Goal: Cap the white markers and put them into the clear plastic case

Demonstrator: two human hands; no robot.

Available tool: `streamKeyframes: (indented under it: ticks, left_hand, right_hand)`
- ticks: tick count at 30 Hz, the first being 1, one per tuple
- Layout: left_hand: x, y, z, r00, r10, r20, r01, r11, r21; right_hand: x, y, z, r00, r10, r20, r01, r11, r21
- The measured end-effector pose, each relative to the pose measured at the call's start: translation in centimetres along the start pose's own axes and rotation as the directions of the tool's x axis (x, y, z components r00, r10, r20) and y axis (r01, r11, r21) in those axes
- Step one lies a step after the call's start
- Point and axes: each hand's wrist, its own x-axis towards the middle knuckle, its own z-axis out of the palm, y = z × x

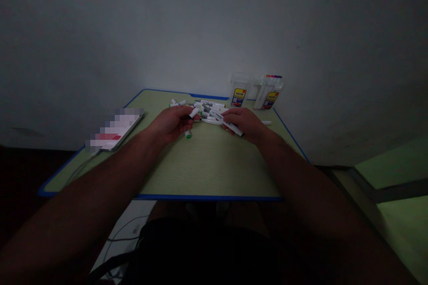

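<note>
My left hand (171, 121) is closed on a short white piece with a dark end, which looks like a marker cap (193, 113). In my right hand (245, 121), thumb and fingers grip a white marker (230, 125); its dark tip points up and left toward the other hand. Between and behind both hands lies a loose pile of white markers (212, 103). Just below my left fingers, a green-ended marker (187, 134) rests on the table, partly hidden by them.
Against the wall stand a clear case (238, 93) with a yellow label and a second case (269, 93) holding several capped markers. A tablet-like device (117, 129) with a cable lies on the left of the blue-edged table (214, 169).
</note>
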Motion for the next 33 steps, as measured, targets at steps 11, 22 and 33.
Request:
streamKeyframes:
  ticks: [11, 22, 33]
  left_hand:
    - [0.07, -0.08, -0.21, 1.000, 0.006, -0.020, -0.006, 1.000, 0.003]
    - [0.08, -0.13, -0.20, 1.000, 0.008, -0.013, -0.007, 1.000, 0.017]
    - [0.01, 0.16, -0.07, 1.000, -0.006, -0.008, 0.006, 1.000, 0.030]
  right_hand:
    - [-0.02, -0.41, 0.13, 0.985, 0.026, -0.171, -0.018, 0.999, 0.048]
    - [-0.22, -0.78, 0.40, 0.982, 0.061, -0.177, -0.044, 0.994, 0.098]
    - [0.11, -0.19, -0.52, 0.993, -0.047, -0.110, 0.049, 0.999, 0.009]
